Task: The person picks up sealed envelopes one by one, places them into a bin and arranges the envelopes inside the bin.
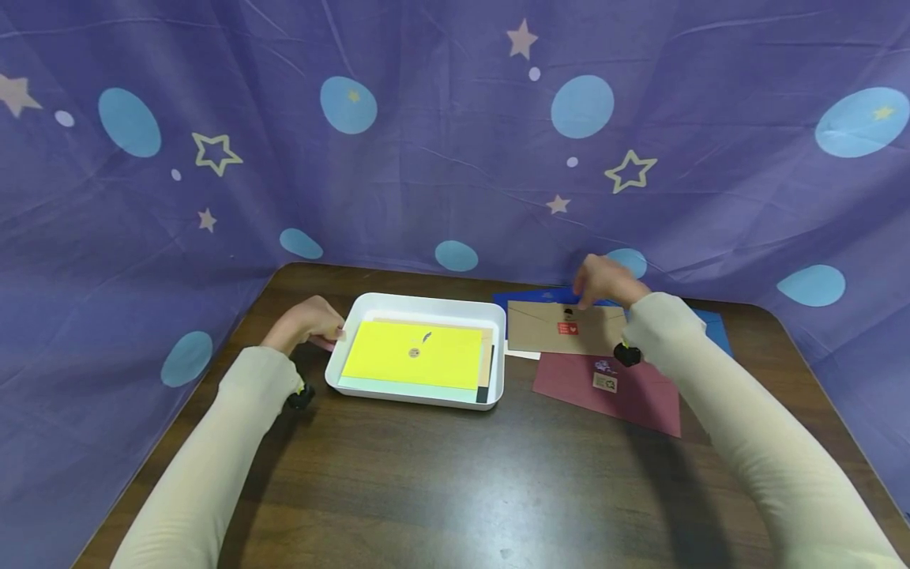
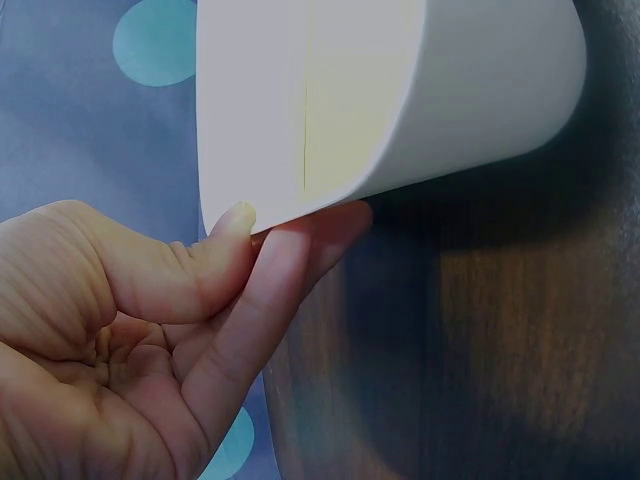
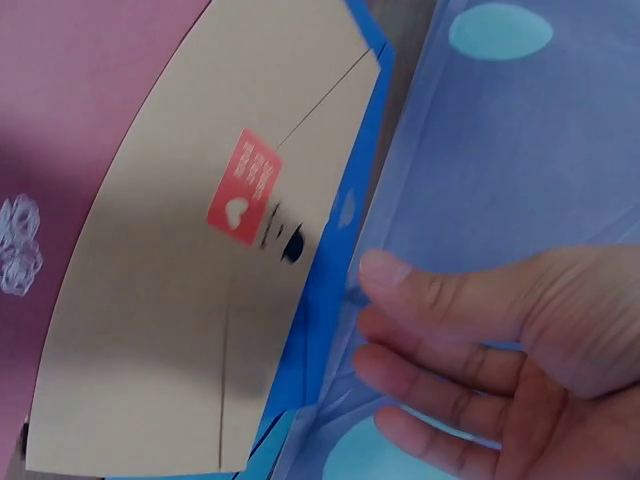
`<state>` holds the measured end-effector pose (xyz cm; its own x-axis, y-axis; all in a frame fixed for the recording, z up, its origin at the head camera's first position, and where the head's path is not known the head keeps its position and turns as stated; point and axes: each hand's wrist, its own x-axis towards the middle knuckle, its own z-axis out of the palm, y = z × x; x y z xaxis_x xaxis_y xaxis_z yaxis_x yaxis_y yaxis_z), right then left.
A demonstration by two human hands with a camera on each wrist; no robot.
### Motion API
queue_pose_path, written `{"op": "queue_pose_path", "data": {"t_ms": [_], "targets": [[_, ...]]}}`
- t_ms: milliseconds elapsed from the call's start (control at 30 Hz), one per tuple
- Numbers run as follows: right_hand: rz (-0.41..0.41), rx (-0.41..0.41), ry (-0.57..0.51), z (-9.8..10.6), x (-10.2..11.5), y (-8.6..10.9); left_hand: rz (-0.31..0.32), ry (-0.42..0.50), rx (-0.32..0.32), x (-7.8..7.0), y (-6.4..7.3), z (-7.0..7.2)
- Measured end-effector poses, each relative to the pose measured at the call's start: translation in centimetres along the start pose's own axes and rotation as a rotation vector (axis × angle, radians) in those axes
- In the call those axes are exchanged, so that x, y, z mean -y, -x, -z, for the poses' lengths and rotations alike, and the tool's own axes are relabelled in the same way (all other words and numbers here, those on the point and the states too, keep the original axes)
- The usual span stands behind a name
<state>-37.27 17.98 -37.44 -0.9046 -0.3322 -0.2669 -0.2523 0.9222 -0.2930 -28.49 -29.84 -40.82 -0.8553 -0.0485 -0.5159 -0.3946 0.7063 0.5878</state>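
My left hand (image 1: 313, 320) pinches the left rim of a white tray (image 1: 495, 371) between thumb and fingers, seen close in the left wrist view. Inside the tray a yellow envelope (image 1: 398, 352) with a round sticker lies on top of other envelopes. Over the pile on the right hovers my right hand (image 3: 480, 350), fingers loosely bent and holding nothing. Nearest to it is a tan envelope (image 3: 160, 270) with a red heart sticker (image 3: 243, 190). A blue envelope (image 3: 345, 220) sticks out behind that one, and a dark red envelope (image 1: 640, 395) lies in front.
All this lies on a dark wood table (image 1: 441, 482). Along its far edge hangs a purple cloth (image 1: 441, 142) with stars and blue dots. A white corner of paper (image 1: 522, 354) and another blue envelope (image 1: 714, 328) show at the sides of the pile.
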Motion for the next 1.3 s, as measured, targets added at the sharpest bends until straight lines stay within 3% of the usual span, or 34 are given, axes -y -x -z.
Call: {"op": "queue_pose_path", "data": {"t_ms": [267,800,1300], "targets": [[0.038,0.022,0.023,-0.5,-1.0,-0.2,0.001,-0.015,0.0,0.0,-0.1,0.1],[0.008,0.031,0.091,-2.0,-2.1,-0.8,0.006,-0.017,-0.003,0.2,-0.3,0.0],[-0.029,0.117,0.07,-2.9,-2.3,-1.0,0.017,0.004,0.005,0.1,-0.1,0.2]]}}
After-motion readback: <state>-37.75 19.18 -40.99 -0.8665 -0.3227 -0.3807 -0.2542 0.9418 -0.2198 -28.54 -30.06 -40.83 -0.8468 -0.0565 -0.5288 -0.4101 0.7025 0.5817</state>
